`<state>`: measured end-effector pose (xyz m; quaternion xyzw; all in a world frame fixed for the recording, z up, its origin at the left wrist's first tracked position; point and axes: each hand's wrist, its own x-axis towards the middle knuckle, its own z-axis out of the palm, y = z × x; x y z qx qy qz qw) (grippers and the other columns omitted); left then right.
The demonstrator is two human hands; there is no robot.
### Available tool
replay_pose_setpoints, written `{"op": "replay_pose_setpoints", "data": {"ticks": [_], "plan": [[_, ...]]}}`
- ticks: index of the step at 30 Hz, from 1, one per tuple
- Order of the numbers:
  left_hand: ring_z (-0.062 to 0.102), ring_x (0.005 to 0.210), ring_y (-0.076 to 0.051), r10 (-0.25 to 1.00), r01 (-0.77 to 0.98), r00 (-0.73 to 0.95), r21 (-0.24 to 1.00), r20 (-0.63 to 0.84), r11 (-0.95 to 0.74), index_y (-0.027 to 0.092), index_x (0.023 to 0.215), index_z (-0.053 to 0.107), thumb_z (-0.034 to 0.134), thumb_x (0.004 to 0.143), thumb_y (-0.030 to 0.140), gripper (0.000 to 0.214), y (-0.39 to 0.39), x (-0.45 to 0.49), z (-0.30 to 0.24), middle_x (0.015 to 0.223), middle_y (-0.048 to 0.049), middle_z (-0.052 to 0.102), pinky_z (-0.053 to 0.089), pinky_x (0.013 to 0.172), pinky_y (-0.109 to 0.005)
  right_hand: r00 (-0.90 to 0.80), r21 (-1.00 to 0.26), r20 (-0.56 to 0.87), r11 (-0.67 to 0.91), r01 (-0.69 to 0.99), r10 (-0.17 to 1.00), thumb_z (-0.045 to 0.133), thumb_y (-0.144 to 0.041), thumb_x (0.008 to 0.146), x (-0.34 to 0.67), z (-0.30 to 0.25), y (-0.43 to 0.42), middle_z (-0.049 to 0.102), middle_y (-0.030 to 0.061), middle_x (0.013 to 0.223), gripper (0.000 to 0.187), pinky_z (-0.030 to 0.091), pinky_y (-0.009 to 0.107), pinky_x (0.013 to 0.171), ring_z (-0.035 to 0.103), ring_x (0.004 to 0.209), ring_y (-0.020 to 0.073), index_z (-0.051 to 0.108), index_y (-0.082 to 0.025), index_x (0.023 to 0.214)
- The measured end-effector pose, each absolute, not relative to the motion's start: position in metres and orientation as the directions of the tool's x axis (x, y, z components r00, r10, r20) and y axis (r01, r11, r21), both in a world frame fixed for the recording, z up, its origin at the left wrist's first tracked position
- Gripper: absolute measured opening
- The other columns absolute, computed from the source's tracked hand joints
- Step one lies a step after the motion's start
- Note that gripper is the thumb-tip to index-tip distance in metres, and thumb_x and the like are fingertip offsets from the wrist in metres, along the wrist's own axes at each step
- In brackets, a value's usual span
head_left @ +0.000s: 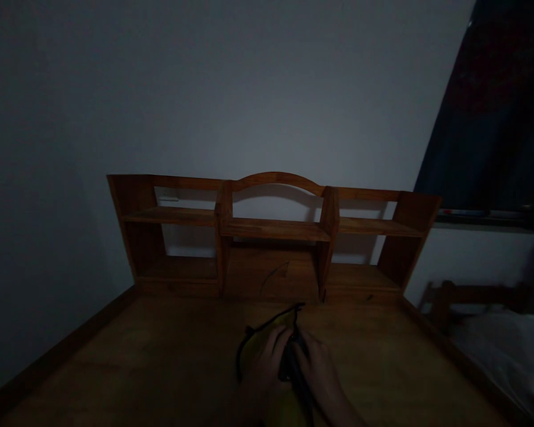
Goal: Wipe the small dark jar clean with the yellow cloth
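The room is dim. A yellow pouch [267, 332] with a dark zip edge lies on the wooden desk [160, 362] near its front. My left hand [264, 365] rests on top of the pouch with its fingers curled over it. My right hand [318, 370] sits just to the right, fingers closed on a small dark thing [289, 362] at the pouch's edge that I cannot make out. The two hands touch each other over the pouch.
A wooden shelf unit [273, 231] with several bare compartments stands at the back of the desk against a pale wall. A dark window [493, 118] is at upper right. A bed frame with pale bedding [502, 344] lies to the right.
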<state>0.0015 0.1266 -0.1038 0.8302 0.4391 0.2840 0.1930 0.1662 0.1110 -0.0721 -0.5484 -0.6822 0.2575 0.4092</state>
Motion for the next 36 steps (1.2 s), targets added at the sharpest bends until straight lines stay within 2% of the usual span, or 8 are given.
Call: {"op": "replay_pose_setpoints", "data": {"ticks": [4,10,16,19,25,28,33,36], "plan": [[0.030,0.136,-0.022,0.801,0.583,0.425,0.550,0.422,-0.598,0.021,0.143,0.028,0.063,0.067,0.019,0.083,0.126,-0.001,-0.101,0.146,-0.0090,0.029,0.032,0.113,-0.035,-0.023,-0.756,0.309,0.261,0.600,0.951,0.043,-0.032,0.091,0.162,-0.065,0.108,0.062,0.0140,0.111,0.043,0.042,0.036,0.091,0.058,0.101,0.0266,0.059,-0.015,0.127],[0.038,0.128,-0.021,0.781,0.518,0.369,0.586,0.505,-0.623,0.018,0.135,0.033,0.067,0.064,0.020,0.079,0.123,-0.001,-0.088,0.137,-0.0109,0.036,0.037,0.109,-0.034,-0.092,-0.953,0.240,0.253,0.164,0.966,0.049,-0.041,0.089,0.157,-0.073,0.115,0.060,0.0113,0.116,0.042,0.042,0.033,0.096,0.056,0.107,0.0226,0.058,-0.012,0.119],[0.041,0.124,-0.022,0.771,0.479,0.357,0.606,0.527,-0.636,0.018,0.132,0.033,0.072,0.061,0.023,0.081,0.126,-0.006,-0.086,0.133,-0.0107,0.038,0.040,0.104,-0.037,-0.129,-0.990,0.143,0.143,-0.004,0.981,0.058,-0.024,0.076,0.157,-0.091,0.126,0.052,0.0071,0.131,0.058,0.032,0.038,0.109,0.048,0.122,0.0216,0.046,-0.016,0.132],[0.041,0.123,-0.021,0.761,0.463,0.371,0.605,0.532,-0.648,0.019,0.133,0.032,0.072,0.060,0.021,0.084,0.127,-0.008,-0.086,0.132,-0.0095,0.039,0.039,0.105,-0.037,-0.156,-0.971,0.220,0.231,0.058,0.963,0.053,-0.017,0.074,0.158,-0.098,0.128,0.051,0.0075,0.131,0.058,0.032,0.039,0.110,0.047,0.123,0.0212,0.046,-0.015,0.132],[0.039,0.127,-0.022,0.730,0.513,0.411,0.523,0.546,-0.680,0.022,0.136,0.030,0.066,0.063,0.015,0.082,0.124,-0.008,-0.084,0.136,-0.0092,0.034,0.040,0.106,-0.037,-0.133,-0.884,0.366,0.389,0.261,0.921,0.041,-0.025,0.091,0.154,-0.100,0.121,0.054,0.0112,0.126,0.049,0.039,0.034,0.103,0.052,0.115,0.0177,0.037,-0.012,0.139],[0.041,0.125,-0.023,0.731,0.566,0.420,0.475,0.538,-0.674,0.025,0.138,0.027,0.067,0.064,0.016,0.085,0.121,-0.009,-0.084,0.139,-0.0085,0.032,0.044,0.102,-0.037,-0.121,-0.874,0.390,0.408,0.264,0.913,0.039,-0.029,0.094,0.153,-0.099,0.118,0.052,0.0122,0.127,0.045,0.039,0.034,0.103,0.052,0.116,0.0180,0.040,-0.012,0.136],[0.046,0.122,-0.023,0.737,0.627,0.451,0.409,0.503,-0.663,0.029,0.141,0.021,0.068,0.064,0.016,0.091,0.116,-0.011,-0.082,0.142,-0.0074,0.031,0.048,0.095,-0.036,-0.107,-0.867,0.391,0.404,0.292,0.914,0.036,-0.030,0.096,0.155,-0.099,0.116,0.046,0.0131,0.136,0.051,0.035,0.034,0.108,0.045,0.125,0.0181,0.031,-0.012,0.143],[0.046,0.122,-0.022,0.746,0.614,0.442,0.438,0.498,-0.656,0.030,0.140,0.022,0.072,0.062,0.019,0.094,0.115,-0.010,-0.082,0.140,-0.0062,0.033,0.047,0.097,-0.035,-0.099,-0.870,0.374,0.386,0.306,0.922,0.037,-0.032,0.096,0.154,-0.098,0.116,0.053,0.0144,0.127,0.046,0.042,0.032,0.099,0.054,0.114,0.0194,0.040,-0.011,0.136]]}}
